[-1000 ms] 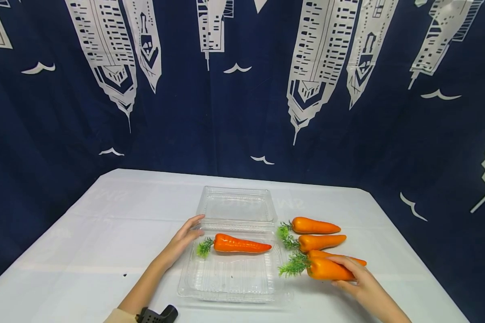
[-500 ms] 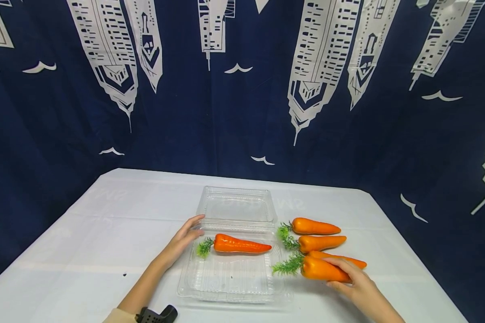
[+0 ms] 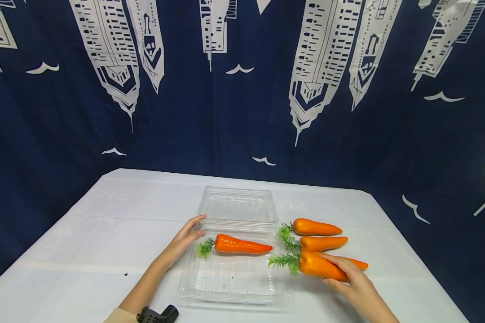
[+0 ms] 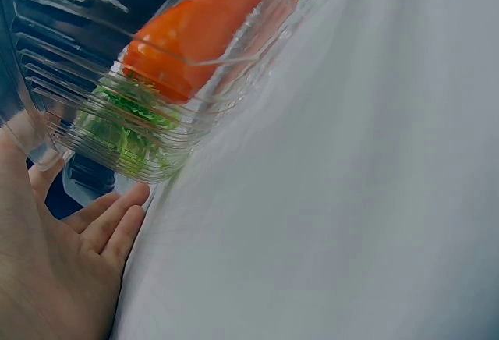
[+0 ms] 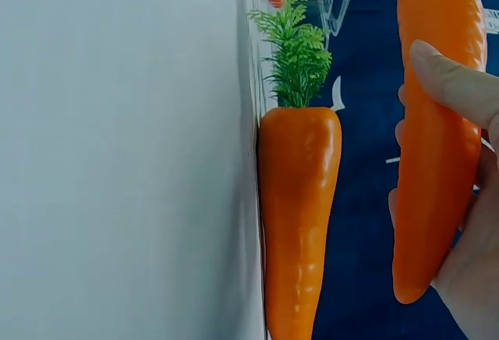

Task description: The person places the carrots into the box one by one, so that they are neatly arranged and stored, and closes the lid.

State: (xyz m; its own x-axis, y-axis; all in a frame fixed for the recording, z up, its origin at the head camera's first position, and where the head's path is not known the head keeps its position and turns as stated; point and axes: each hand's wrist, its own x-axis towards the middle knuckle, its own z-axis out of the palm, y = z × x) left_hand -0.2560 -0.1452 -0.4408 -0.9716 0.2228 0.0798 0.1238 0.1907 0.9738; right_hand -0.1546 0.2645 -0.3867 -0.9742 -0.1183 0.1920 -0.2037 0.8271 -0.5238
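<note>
Orange carrot is in the right hand: thumb on the near side, fingers curled round the far side, grip firmly closed on the body. Right wrist view has it lifted off the worktop, green leaves pointing away toward the left hand. In the head view those leaves overlap the right edge of the clear plastic container.

Left hand: relaxed, fingers loosely extended and spread, nothing gripped. It sits at the container's left edge, near the hinge line; can't tell whether all fingertips touch the plastic.

Container sits between the hands, lid folded back and lying flat beyond them. Red-orange carrot lies crosswise in the base, toward the hinge side, leaves next to the left hand, tip toward the right hand. Left wrist view shows those leaves through the ribbed wall.

Three more past the right hand, lying on the worktop: partly hidden carrot just behind the held one, middle carrot farther out, far carrot farthest. All leaves toward the container.

Navy cloth with white building prints hangs beyond both hands.
</note>
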